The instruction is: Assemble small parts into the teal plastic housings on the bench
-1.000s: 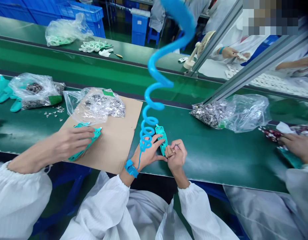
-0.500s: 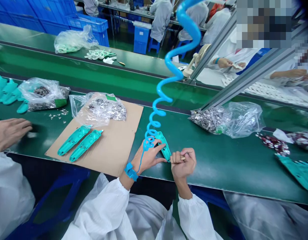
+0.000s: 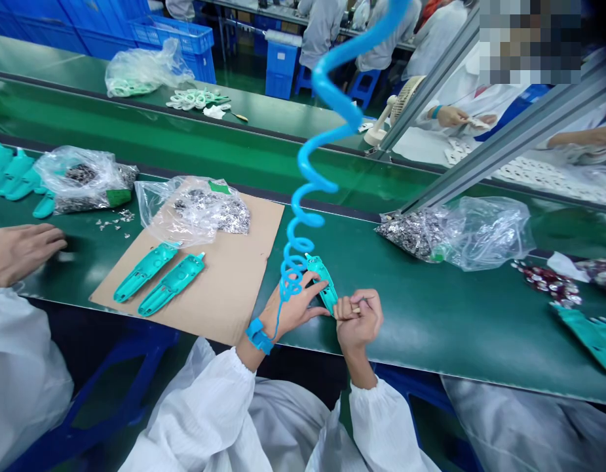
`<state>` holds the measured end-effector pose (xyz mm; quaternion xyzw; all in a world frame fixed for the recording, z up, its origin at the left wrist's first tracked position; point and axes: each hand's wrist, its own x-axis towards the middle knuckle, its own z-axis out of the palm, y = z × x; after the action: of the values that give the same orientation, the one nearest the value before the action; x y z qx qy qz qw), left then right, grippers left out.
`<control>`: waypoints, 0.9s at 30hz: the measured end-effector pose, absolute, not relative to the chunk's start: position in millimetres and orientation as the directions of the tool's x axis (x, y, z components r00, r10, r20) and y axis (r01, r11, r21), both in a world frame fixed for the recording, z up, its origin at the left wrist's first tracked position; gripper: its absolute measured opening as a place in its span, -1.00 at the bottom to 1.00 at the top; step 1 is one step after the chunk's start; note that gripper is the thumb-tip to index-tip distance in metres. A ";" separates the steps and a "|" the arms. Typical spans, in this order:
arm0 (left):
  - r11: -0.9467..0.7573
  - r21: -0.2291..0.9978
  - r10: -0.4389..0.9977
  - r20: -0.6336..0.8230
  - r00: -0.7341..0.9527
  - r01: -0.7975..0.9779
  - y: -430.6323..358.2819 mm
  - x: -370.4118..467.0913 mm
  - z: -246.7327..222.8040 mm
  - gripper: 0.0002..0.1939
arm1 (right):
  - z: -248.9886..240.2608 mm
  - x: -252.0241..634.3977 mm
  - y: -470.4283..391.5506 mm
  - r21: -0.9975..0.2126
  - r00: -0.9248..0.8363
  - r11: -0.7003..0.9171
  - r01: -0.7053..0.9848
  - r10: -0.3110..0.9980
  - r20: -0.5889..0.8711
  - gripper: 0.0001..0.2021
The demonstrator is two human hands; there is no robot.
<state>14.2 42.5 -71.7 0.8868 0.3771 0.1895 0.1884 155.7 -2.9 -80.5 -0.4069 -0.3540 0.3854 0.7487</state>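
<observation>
My left hand grips a teal plastic housing half between thumb and fingers, holding it against the green bench. A blue strap with a coiled cord circles that wrist; the cord hangs partly in front of the hand. At the near end of the housing, my right hand is closed in a fist round a small tool with a pale handle. The tool's tip is hidden, so its kind cannot be told. Two more teal housing halves lie on cardboard to the left.
Bags of small metal parts lie on the cardboard, at the left and at the right. A co-worker's hand rests at the far left. Dark red parts and teal pieces lie right. A slanted metal post rises behind.
The view has shifted slightly. My right fist has turned a little at the housing's near end; my left hand keeps its grip. The coiled cord has swung.
</observation>
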 end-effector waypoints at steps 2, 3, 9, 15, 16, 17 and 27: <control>-0.643 0.482 0.742 0.196 0.641 0.596 42.4 13.8 -72.9 -0.40 | -86.7 157.0 -4.3 -0.911 0.421 0.349 -0.220 0.876 0.234 -0.88; -0.643 0.484 0.741 0.197 0.643 0.593 42.6 13.5 -72.8 -0.40 | -90.5 157.9 -5.2 -0.928 0.396 0.331 -0.169 0.885 0.244 -0.85; -0.635 0.509 0.734 0.162 0.660 0.581 44.0 12.9 -63.7 -0.46 | -105.0 158.7 -10.1 -0.968 0.309 0.248 0.024 0.919 0.243 -0.75; -0.621 0.515 0.755 0.189 0.628 0.591 40.1 11.9 -63.9 -0.36 | -68.6 165.1 -7.6 -0.935 0.255 0.287 0.208 0.907 0.335 -0.67; -0.617 0.515 0.760 0.196 0.619 0.595 40.1 12.0 -64.9 -0.29 | -59.4 168.2 -7.1 -0.912 0.239 0.225 0.342 0.918 0.316 -0.68; -0.610 0.520 0.769 0.203 0.607 0.598 40.2 12.0 -65.7 -0.21 | -50.6 171.1 -6.6 -0.858 0.227 0.137 0.495 0.933 0.280 -0.71; -0.623 0.494 0.771 0.253 0.584 0.607 58.5 9.6 -94.5 -0.15 | -31.6 158.6 22.3 -0.336 0.210 -0.248 0.908 0.967 -0.146 -0.63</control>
<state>9.6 58.5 -94.5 0.8716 0.3951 0.2272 0.1804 158.6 22.3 -31.6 -0.7729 -0.6065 0.1639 0.0889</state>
